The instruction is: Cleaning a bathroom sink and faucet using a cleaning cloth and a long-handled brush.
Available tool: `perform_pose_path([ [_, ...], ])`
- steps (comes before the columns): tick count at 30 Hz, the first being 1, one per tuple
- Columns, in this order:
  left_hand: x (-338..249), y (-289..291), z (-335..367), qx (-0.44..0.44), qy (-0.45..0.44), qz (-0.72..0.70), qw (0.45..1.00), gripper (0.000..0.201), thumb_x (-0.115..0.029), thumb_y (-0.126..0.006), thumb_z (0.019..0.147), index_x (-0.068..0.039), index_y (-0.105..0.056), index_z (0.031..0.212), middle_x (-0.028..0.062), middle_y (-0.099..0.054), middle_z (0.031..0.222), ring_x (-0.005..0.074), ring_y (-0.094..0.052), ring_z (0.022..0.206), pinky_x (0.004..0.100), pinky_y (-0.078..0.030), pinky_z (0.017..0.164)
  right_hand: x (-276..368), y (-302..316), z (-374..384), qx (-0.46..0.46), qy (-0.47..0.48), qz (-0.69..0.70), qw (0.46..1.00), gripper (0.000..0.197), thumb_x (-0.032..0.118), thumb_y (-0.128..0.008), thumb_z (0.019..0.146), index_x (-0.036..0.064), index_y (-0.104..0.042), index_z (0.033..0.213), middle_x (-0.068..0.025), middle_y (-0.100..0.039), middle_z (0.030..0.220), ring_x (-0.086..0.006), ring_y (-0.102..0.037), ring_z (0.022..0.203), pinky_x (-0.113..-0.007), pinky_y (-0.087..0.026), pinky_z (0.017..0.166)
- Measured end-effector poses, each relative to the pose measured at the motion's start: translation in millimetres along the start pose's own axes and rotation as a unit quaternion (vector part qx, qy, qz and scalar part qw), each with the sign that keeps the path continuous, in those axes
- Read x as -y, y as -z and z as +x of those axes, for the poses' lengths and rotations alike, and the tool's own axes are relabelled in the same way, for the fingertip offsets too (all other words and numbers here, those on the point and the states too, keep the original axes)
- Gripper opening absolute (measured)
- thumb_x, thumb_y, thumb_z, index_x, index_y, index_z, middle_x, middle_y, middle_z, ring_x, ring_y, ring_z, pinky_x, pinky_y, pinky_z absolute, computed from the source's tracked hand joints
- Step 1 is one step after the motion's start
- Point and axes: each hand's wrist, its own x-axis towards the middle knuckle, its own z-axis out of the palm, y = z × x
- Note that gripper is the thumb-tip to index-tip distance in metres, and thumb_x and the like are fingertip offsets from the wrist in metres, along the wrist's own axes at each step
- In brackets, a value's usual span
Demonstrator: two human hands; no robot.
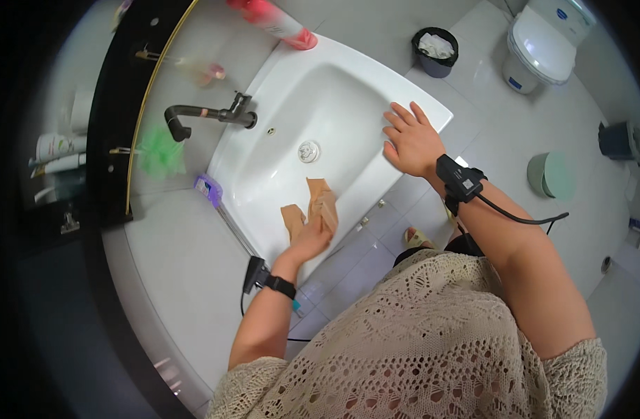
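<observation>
Protruding from left hand (313,239): tan cloth (324,206); right hand (412,145) apart.

The cloth (325,204) is light brown, the basin (348,105) white, the tap (201,112) black, the bottle (281,26) red and white; the knitted top (403,349) is beige with openwork pattern, the 2 wrist straps (281,285) black

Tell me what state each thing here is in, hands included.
Left hand: closed on the cloth
Cloth: crumpled, ends loose
Right hand: open, resting on the sink
Faucet: no flow visible
Drain: open or shut, cannot tell
Trash can: uncovered, lined, white paper inside
Toilet: lid seems down
</observation>
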Motion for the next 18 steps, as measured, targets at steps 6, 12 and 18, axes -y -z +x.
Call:
perform_pose_path([
  [6, -99.2, -9.6, 1.8, -0.188, -0.087, 0.121, 0.971, 0.072, -0.024, -0.054, 0.087, -0.001, -0.022, 0.147, 0.0253, -0.019, 0.152, 0.0418, -0.038, 0.128, 0.0532, -0.035, 0.1, -0.9, -11.5, 2.7, -0.069, 0.008, 0.062, 0.996, 0.033, 0.019, -0.05, 0.088, 0.0064, -0.063, 0.116, -0.0105, -0.055, 0.133, -0.0248, -0.04, 0.134, -0.046, -0.021, 0.117],
  [12, -166.2, 4.6, 66.0, -0.266, -0.185, 0.146, 0.935, 0.076, -0.029, -0.054, 0.089, -0.001, -0.018, 0.149, 0.027, -0.024, 0.149, 0.0428, -0.038, 0.127, 0.048, -0.032, 0.105, -3.3, -5.9, 6.4, -0.084, -0.006, 0.266, 0.96, 0.036, 0.017, -0.047, 0.092, 0.0051, -0.057, 0.125, -0.0129, -0.054, 0.134, -0.0272, -0.044, 0.13, -0.048, -0.022, 0.117],
  [18, -229.0, 23.6, 115.4, -0.238, -0.174, 0.111, 0.949, 0.076, -0.035, -0.055, 0.09, -0.015, -0.017, 0.153, 0.0177, -0.008, 0.158, 0.0462, -0.014, 0.14, 0.057, -0.029, 0.105, -18.5, -3.4, 14.8, -0.202, -0.097, 0.457, 0.861, 0.037, 0.019, -0.046, 0.094, 0.0053, -0.055, 0.127, -0.0177, -0.049, 0.138, -0.0316, -0.038, 0.135, -0.046, -0.023, 0.115],
])
